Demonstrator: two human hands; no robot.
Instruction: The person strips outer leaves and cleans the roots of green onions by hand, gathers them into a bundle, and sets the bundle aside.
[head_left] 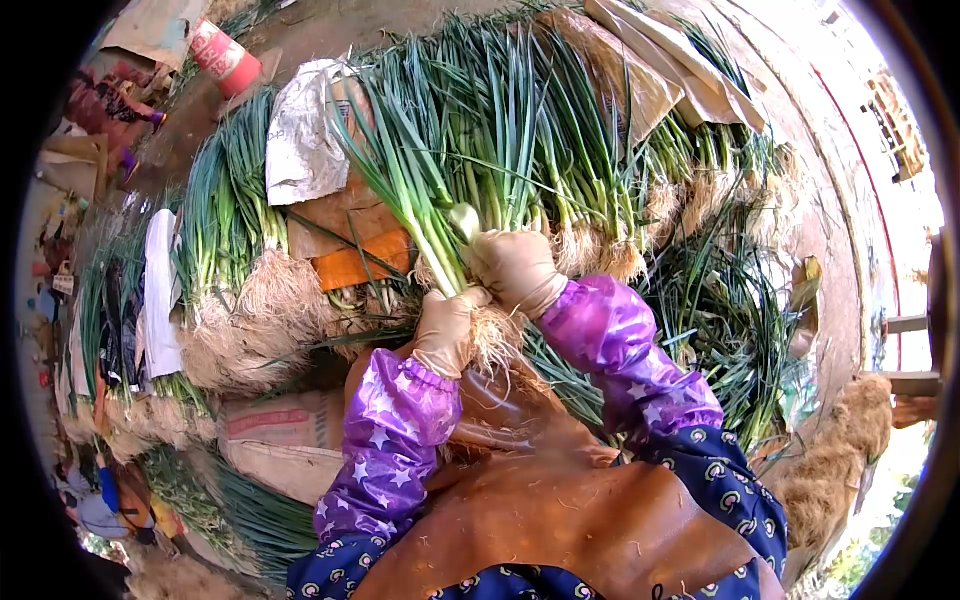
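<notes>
Between both hands is a small bunch of green onions (pixel 430 235), leaves pointing up and to the left and pale stringy roots (pixel 494 338) hanging below. My left hand (pixel 446 332), in a tan glove, is closed around the stalks just above the roots. Touching it from the upper right, my right hand (pixel 515 270) is curled into a fist, its fingertips turned out of sight. A pale, curled whitish-green piece (pixel 463 222) sticks out beside the right fist; I cannot tell whether that hand grips it or another part of the bunch.
Rows of green onions (pixel 480 120) lie ahead, with another rooty pile (pixel 230 220) to the left. Loose green leaves (pixel 715 330) heap at the right. Sacking (pixel 310 130) covers some stalks. A brown apron (pixel 560 510) spans my lap. A red container (pixel 225 60) stands far left.
</notes>
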